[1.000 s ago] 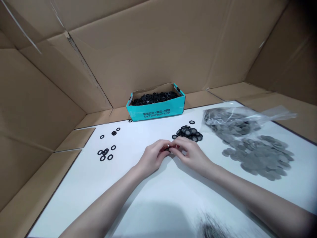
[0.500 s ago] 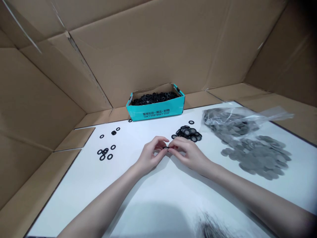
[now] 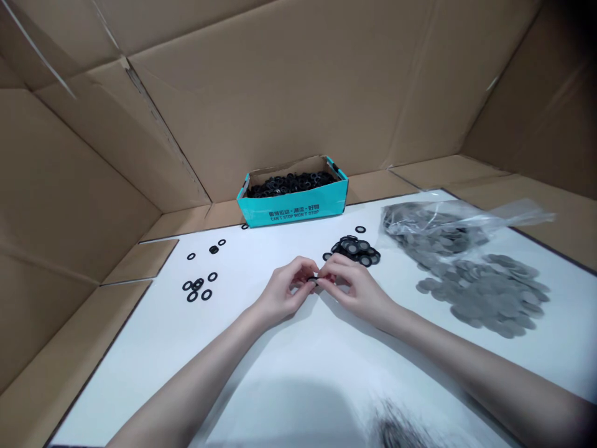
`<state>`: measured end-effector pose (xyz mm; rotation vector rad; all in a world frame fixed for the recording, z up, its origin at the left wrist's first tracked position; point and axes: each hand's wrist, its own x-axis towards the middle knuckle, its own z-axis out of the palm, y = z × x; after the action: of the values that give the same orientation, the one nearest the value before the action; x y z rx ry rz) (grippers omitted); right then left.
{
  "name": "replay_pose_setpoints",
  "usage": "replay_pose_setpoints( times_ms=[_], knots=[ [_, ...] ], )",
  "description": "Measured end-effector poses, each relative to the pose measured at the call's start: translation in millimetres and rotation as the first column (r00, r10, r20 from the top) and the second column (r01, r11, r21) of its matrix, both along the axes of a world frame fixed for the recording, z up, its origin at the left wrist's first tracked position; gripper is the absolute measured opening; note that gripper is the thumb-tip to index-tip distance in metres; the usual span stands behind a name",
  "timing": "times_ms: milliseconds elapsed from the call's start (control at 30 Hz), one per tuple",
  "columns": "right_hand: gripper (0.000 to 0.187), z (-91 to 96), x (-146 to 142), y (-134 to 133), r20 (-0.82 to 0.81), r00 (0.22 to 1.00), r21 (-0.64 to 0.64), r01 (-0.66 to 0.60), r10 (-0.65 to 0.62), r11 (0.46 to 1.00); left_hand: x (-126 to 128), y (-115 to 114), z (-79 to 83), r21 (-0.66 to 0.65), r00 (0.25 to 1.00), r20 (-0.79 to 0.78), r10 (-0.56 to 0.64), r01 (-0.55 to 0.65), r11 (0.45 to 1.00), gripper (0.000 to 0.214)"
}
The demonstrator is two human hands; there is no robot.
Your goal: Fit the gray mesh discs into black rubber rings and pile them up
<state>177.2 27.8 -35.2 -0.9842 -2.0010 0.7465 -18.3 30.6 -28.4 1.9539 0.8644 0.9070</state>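
My left hand [image 3: 284, 291] and my right hand [image 3: 357, 287] meet fingertip to fingertip over the white table [image 3: 261, 373], pinching one small black ring [image 3: 315, 279] between them. Whether a grey disc sits in the ring is hidden by the fingers. Just beyond my right hand lies a small heap of black rings with grey centres [image 3: 355, 248]. A pile of loose grey mesh discs [image 3: 489, 292] spreads to the right.
A teal box [image 3: 293, 208] full of black rings stands at the back. A clear plastic bag [image 3: 443, 227] holds more grey discs at the right. Several loose black rings [image 3: 198, 286] lie on the left. Cardboard walls [image 3: 84, 186] surround the table.
My left fingers have opened out slightly and both hands have shifted a little upward; the ring stays pinched between them.
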Motion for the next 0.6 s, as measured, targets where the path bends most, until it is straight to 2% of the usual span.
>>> replay_pose_setpoints(
  times_ms=[167,600],
  knots=[
    [0.016,-2.1,1.0,1.9,0.089,0.996,-0.001,0.023,-0.023,1.000,0.4,-1.1,-0.9,0.032,0.998,-0.034,0.059,-0.058,0.998,0.017],
    [0.012,0.5,0.5,1.0,0.065,0.997,-0.012,0.032,-0.031,0.999,0.5,-3.1,0.2,0.038,0.995,-0.037,0.094,-0.093,0.995,0.018]
  ],
)
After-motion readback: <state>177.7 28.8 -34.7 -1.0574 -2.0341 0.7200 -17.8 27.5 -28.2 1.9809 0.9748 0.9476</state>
